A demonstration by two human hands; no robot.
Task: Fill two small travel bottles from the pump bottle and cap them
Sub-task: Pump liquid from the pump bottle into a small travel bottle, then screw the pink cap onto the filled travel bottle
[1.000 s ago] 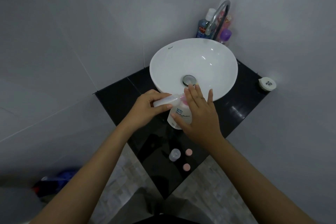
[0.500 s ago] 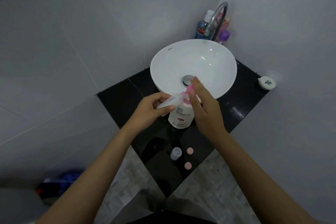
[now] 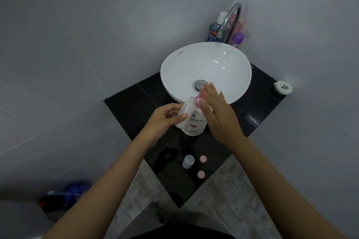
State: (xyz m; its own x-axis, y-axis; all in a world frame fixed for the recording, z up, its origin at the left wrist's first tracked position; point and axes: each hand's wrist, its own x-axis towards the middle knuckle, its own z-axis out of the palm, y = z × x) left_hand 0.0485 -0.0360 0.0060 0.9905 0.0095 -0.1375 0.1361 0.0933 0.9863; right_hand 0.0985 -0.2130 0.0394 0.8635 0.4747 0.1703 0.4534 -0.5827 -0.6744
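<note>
The white pump bottle (image 3: 194, 125) with a pink pump head stands on the black counter (image 3: 128, 106) in front of the sink. My left hand (image 3: 165, 119) holds a clear travel bottle (image 3: 183, 109) tilted, its mouth up at the pink spout. My right hand (image 3: 215, 109) lies flat over the pump head with fingers spread. The second travel bottle (image 3: 188, 161) stands uncapped near the counter's front corner, with two pink caps (image 3: 203, 159) (image 3: 200, 174) beside it.
A white bowl sink (image 3: 206, 60) sits behind the pump bottle, with a chrome tap (image 3: 230, 21) and several toiletry bottles (image 3: 214, 30) in the corner. A round white tin (image 3: 283, 87) lies at the counter's right edge. Blue items (image 3: 66, 198) lie on the floor at left.
The pump head has risen and my right hand has lifted with it, fingers now spread flat over it. The travel bottle in my left hand has tilted up more towards the spout.
</note>
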